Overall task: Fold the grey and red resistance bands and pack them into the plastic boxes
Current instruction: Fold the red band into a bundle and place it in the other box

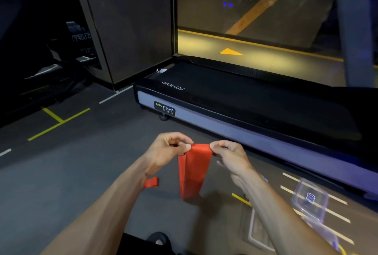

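We see only blur where the boxes (311, 199) lie, the frame edge cuts the lowest one, and our left arm hides part of the red band (194, 170).

Black treadmill deck (255, 107) runs across the middle toward the right edge, grey side rail, "BODY STRONG" sticker (164, 108) on its near left corner. Dark rubber floor (67, 168) at left carries yellow tape lines (58, 122) and white dashes. Upper right: lit walkway with a yellow arrow (231, 52). Dark panel (131, 23) upper centre-left. Black shoe (158, 238) at bottom centre.
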Demonstrator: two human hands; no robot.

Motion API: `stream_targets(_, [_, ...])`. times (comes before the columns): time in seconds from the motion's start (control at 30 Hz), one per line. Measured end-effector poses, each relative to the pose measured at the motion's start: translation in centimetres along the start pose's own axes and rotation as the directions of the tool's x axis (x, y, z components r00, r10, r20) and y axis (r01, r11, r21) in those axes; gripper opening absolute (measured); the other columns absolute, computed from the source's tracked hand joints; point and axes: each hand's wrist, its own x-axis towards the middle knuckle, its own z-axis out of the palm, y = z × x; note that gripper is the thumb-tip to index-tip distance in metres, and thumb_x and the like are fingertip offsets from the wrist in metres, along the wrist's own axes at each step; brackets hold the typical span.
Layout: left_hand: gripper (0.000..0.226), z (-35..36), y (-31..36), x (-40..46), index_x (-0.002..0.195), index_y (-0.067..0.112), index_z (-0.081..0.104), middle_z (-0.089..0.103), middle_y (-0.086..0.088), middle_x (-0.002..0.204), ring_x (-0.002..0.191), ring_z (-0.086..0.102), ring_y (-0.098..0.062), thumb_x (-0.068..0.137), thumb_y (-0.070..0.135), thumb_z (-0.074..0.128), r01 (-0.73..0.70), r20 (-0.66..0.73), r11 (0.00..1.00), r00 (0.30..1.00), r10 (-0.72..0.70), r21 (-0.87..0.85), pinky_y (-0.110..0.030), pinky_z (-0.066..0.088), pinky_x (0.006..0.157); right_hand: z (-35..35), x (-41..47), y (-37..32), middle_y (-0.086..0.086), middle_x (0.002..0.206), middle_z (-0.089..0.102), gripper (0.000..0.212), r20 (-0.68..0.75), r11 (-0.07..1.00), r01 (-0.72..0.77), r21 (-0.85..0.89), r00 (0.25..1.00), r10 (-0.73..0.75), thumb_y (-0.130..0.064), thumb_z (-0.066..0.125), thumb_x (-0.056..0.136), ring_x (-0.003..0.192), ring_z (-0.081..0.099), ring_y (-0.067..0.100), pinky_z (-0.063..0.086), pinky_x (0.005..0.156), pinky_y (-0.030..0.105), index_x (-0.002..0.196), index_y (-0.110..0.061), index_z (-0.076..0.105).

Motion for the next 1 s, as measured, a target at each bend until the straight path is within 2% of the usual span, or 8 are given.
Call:
stream_targets(0.2, [0.016, 0.7, -0.2, 0.3, 0.09, 0.013, 0.077, 0.076, -0.002, 0.085, 0.076, 0.068, -0.003, 0.09, -0.002, 0.073, -0.044, -0.079, 0.989, 0.995, 0.055, 0.14, -0.018, 0.055, 0.077, 0.5, -0.1, -0.2, -0.005, 0.081, 0.073, 0.01, -0.044, 0.999, -0.013, 0.033, 0.999, 0.014, -0.01, 0.076, 0.087, 0.082, 0.066, 0.012, 0.049, 0.071, 0.028, 0.09, -0.02, 0.075])
stream_targets(0.27, [0.023, 0.8, -0.6, 0.6, 0.086, 0.022, 0.077, 0.077, 0.003, 0.084, 0.078, 0.07, -0.004, 0.091, 0.0, 0.072, -0.05, -0.081, 0.979, 0.994, 0.067, 0.197, -0.023, 0.057, 0.081, 0.5, -0.2, -0.4, -0.004, 0.08, 0.072, 0.019, -0.044, 0.999, -0.001, 0.046, 0.999, 0.003, -0.007, 0.076, 0.086, 0.078, 0.064, 0.012, 0.049, 0.071, 0.029, 0.096, -0.023, 0.076])
stream_targets(0.37, [0.03, 1.0, -1.1, 1.1, 0.08, 0.035, 0.075, 0.077, 0.007, 0.085, 0.082, 0.071, -0.01, 0.093, 0.008, 0.072, -0.028, -0.077, 0.964, 0.996, 0.05, 0.266, -0.037, 0.057, 0.091, 0.7, -0.3, -0.5, -0.007, 0.073, 0.071, 0.021, -0.05, 0.998, -0.007, 0.064, 0.999, 0.011, -0.004, 0.071, 0.087, 0.075, 0.063, 0.012, 0.048, 0.072, 0.03, 0.09, -0.023, 0.078])
stream_targets(0.57, [0.025, 1.6, -0.5, 0.8, 0.091, 0.027, 0.07, 0.069, 0.002, 0.083, 0.077, 0.065, -0.011, 0.089, 0.003, 0.075, -0.03, -0.017, 0.967, 0.999, 0.036, 0.253, -0.036, 0.056, 0.088, 0.4, -0.3, -0.7, -0.002, 0.075, 0.072, 0.022, -0.033, 0.993, -0.038, 0.116, 0.999, 0.043, -0.003, 0.068, 0.088, 0.077, 0.065, 0.017, 0.053, 0.082, 0.035, 0.081, -0.021, 0.079])
stream_targets(0.67, [0.03, 1.3, -0.8, 0.8, 0.086, 0.037, 0.071, 0.07, 0.009, 0.08, 0.076, 0.067, -0.011, 0.087, 0.007, 0.077, -0.044, -0.041, 0.945, 0.997, 0.061, 0.323, -0.039, 0.057, 0.088, 0.4, -0.3, -0.7, 0.0, 0.076, 0.074, 0.021, -0.024, 0.99, -0.048, 0.134, 0.998, 0.052, -0.002, 0.069, 0.087, 0.079, 0.067, 0.018, 0.054, 0.089, 0.038, 0.081, -0.019, 0.08])
stream_targets(0.8, [0.025, 1.6, -0.6, 0.4, 0.085, 0.036, 0.072, 0.073, 0.013, 0.079, 0.078, 0.07, -0.013, 0.088, 0.012, 0.078, -0.077, -0.076, 0.912, 0.99, 0.118, 0.404, -0.03, 0.056, 0.084, 0.4, -0.4, -0.8, 0.004, 0.078, 0.075, 0.017, -0.021, 0.985, -0.062, 0.161, 0.998, 0.066, -0.001, 0.07, 0.087, 0.079, 0.068, 0.018, 0.055, 0.09, 0.038, 0.084, -0.015, 0.08])
stream_targets(0.9, [0.021, 1.8, -0.2, 0.0, 0.084, 0.036, 0.072, 0.071, 0.018, 0.073, 0.068, 0.062, 0.003, 0.088, 0.015, 0.078, -0.102, -0.105, 0.878, 0.98, 0.169, 0.467, -0.012, 0.047, 0.072, 0.4, -0.5, -0.8, 0.004, 0.078, 0.075, 0.017, -0.011, 0.981, -0.075, 0.18, 0.997, 0.078, 0.0, 0.069, 0.088, 0.077, 0.067, 0.017, 0.056, 0.091, 0.038, 0.086, -0.014, 0.079])
stream_targets(1.0, [0.021, 2.1, -0.2, -0.2, 0.085, 0.038, 0.071, 0.068, 0.014, 0.079, 0.072, 0.059, 0.002, 0.09, 0.018, 0.077, -0.118, -0.116, 0.838, 0.971, 0.211, 0.533, -0.013, 0.042, 0.074, 0.4, -0.4, -0.9, 0.002, 0.076, 0.074, 0.018, -0.009, 0.977, -0.085, 0.195, 0.996, 0.089, 0.001, 0.069, 0.088, 0.076, 0.067, 0.016, 0.055, 0.093, 0.038, 0.085, -0.013, 0.079])
